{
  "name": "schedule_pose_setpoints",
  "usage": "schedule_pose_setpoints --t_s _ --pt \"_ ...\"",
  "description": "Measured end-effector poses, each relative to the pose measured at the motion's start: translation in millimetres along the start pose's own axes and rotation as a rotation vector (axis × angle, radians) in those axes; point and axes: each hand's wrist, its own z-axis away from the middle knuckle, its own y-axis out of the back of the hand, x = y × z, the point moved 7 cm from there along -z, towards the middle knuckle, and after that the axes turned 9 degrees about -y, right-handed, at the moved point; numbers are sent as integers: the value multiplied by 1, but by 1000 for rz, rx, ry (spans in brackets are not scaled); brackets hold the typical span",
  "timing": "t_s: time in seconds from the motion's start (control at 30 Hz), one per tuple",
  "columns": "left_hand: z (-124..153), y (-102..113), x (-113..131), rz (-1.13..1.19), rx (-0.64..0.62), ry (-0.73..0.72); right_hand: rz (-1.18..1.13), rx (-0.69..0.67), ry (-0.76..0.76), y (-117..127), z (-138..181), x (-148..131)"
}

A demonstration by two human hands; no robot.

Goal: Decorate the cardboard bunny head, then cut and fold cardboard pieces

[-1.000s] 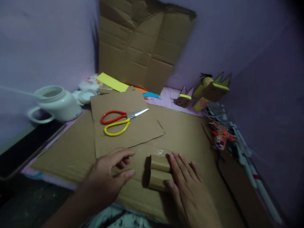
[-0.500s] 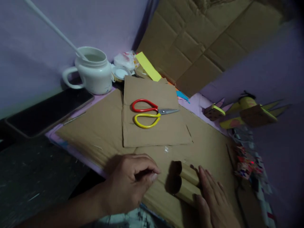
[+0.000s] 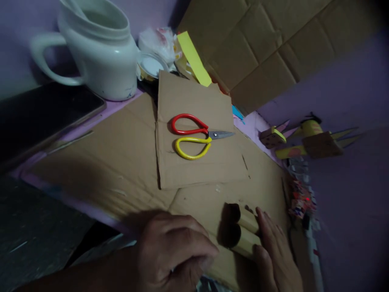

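Observation:
Two short brown cardboard tubes [image 3: 247,242] lie side by side on a cardboard sheet [image 3: 118,162], their dark open ends facing left. My right hand [image 3: 278,253] holds them at their right ends, thumb on the near side and fingers on the far side. To their left is my left hand [image 3: 176,251], raised, fingers curled and thumb pressed to the fingertips; whatever may be in the pinch is hidden. Beyond both hands, scissors [image 3: 203,136] with one red and one yellow handle rest on a smaller cardboard piece [image 3: 197,170], blades pointing right.
A white mug [image 3: 100,52] with a stick in it stands at back left, beside a dark flat device [image 3: 51,109]. A yellow strip [image 3: 194,59] lies at the back. Along the right wall are cardboard figures [image 3: 322,142] and crumpled red wrappers [image 3: 300,198]. A large cardboard panel [image 3: 243,52] leans behind.
The view has shifted closer, so the mug looks larger and lower. My left hand has come nearer the camera, still pinched. My right hand stays on the tubes.

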Motion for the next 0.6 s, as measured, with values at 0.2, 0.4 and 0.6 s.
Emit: schedule_pose_setpoints --t_s 0.2,0.4,0.6 --pt "3 -2 -2 41 -97 -7 1 -17 -17 0 -1 2" --pt "6 -1 0 22 -108 -32 11 7 -21 1 0 -4" --pt "1 -6 -1 -37 -190 -9 26 -18 -15 0 1 -2"
